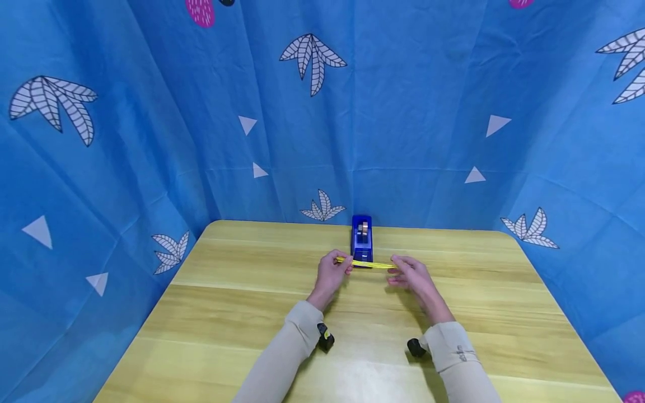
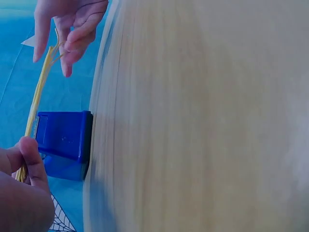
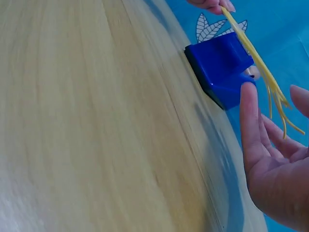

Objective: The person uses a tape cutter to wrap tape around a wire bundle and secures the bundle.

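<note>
A bundle of thin yellow strands (image 1: 372,264) stretches between the two hands, above the table. My left hand (image 1: 331,275) pinches one end of it between thumb and fingers. At the far end the strands fan out loosely, as the right wrist view shows in the bundle (image 3: 260,65). My right hand (image 1: 414,280) is around those loose tips, its thumb and fingers spread apart and not closed on them. Just behind the bundle stands a blue tape dispenser (image 1: 361,240), its front end overlapped by the strands in the head view.
The wooden table (image 1: 227,313) ends at a back edge close behind the dispenser. A blue patterned curtain (image 1: 413,112) hangs along the back and both sides. Small black cameras are worn at both sleeve cuffs (image 1: 304,319).
</note>
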Motion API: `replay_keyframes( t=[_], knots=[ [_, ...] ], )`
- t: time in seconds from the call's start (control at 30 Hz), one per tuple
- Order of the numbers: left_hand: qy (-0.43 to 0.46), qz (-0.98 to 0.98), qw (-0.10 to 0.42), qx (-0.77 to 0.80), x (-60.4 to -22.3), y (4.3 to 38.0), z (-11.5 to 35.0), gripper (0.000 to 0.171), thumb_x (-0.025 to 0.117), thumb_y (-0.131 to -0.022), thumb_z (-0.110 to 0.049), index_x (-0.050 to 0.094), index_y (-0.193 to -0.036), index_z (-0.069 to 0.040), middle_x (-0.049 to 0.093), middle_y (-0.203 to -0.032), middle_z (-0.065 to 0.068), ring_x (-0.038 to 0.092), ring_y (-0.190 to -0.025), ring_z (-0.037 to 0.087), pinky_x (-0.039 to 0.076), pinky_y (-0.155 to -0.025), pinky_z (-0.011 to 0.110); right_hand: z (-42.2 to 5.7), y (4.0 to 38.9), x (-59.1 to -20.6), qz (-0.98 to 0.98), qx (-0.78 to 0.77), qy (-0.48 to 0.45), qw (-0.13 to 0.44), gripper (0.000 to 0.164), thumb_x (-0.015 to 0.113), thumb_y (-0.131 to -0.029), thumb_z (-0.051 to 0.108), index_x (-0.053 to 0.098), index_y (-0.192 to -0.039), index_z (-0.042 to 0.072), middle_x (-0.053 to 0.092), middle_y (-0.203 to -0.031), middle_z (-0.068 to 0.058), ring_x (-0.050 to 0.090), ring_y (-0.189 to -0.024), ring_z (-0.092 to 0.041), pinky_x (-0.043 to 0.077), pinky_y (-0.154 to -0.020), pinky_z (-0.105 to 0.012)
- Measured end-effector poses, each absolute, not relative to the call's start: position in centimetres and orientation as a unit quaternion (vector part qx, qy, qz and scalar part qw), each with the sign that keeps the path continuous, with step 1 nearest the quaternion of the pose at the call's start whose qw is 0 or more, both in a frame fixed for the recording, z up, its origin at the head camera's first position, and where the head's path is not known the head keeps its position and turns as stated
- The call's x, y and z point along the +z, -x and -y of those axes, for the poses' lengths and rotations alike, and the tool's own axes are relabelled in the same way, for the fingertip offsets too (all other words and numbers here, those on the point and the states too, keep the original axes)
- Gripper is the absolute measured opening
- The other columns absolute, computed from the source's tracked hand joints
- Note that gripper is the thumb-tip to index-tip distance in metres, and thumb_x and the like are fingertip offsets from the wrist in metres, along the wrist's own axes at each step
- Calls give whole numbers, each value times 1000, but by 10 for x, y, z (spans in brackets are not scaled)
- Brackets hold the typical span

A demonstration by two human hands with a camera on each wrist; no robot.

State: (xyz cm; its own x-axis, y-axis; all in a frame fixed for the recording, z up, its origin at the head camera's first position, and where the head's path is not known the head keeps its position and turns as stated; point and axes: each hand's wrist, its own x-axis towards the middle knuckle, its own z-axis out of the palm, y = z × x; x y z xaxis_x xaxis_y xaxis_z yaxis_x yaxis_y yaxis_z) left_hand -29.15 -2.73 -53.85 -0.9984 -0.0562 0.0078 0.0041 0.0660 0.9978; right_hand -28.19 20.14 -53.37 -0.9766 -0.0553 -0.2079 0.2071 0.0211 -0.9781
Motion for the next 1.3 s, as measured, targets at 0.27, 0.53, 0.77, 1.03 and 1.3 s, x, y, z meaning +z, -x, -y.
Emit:
replay_keyframes(
  t=[0.27, 0.53, 0.77, 1.03, 1.3],
  knots=[
    [-11, 732, 28, -681, -540, 291, 27, 8, 69, -100, -12, 68, -103, -4, 74, -94, 12, 70, -81, 22, 62, -73, 30, -196, 284, -530, -700, -702, -63, 118, 43, 65, -104, 21, 58, -131, -12, 74, -94, -13, 74, -81, -15, 64, -79, -28],
    [-17, 715, 17, -699, -542, 294, 31, 16, 69, -101, -18, 67, -111, -5, 73, -92, 11, 72, -82, 24, 64, -79, 38, -193, 284, -532, -668, -737, -47, 89, 25, 66, -100, 2, 64, -121, -12, 77, -96, -15, 75, -77, -13, 63, -78, -26],
    [-28, 716, 14, -698, -542, 294, 28, 23, 66, -103, -21, 64, -114, -2, 74, -88, 11, 72, -78, 22, 63, -75, 33, -195, 284, -535, -683, -725, -42, 77, 22, 69, -97, 0, 67, -116, -12, 76, -96, -12, 76, -78, -11, 63, -81, -27],
    [-28, 709, 10, -704, -543, 297, 24, 17, 66, -102, -15, 66, -110, 0, 75, -94, 16, 73, -84, 25, 63, -78, 32, -194, 286, -535, -712, -700, -28, 43, 24, 71, -97, 2, 68, -116, -12, 74, -104, -13, 76, -80, -10, 63, -82, -26],
    [-30, 689, 13, -724, -542, 296, 22, 12, 67, -101, -10, 66, -109, -2, 74, -98, 17, 73, -87, 27, 64, -83, 37, -192, 288, -534, -700, -712, -36, 44, 45, 68, -102, 15, 56, -137, -10, 64, -125, -27, 76, -98, -25, 61, -92, -32]
  ],
)
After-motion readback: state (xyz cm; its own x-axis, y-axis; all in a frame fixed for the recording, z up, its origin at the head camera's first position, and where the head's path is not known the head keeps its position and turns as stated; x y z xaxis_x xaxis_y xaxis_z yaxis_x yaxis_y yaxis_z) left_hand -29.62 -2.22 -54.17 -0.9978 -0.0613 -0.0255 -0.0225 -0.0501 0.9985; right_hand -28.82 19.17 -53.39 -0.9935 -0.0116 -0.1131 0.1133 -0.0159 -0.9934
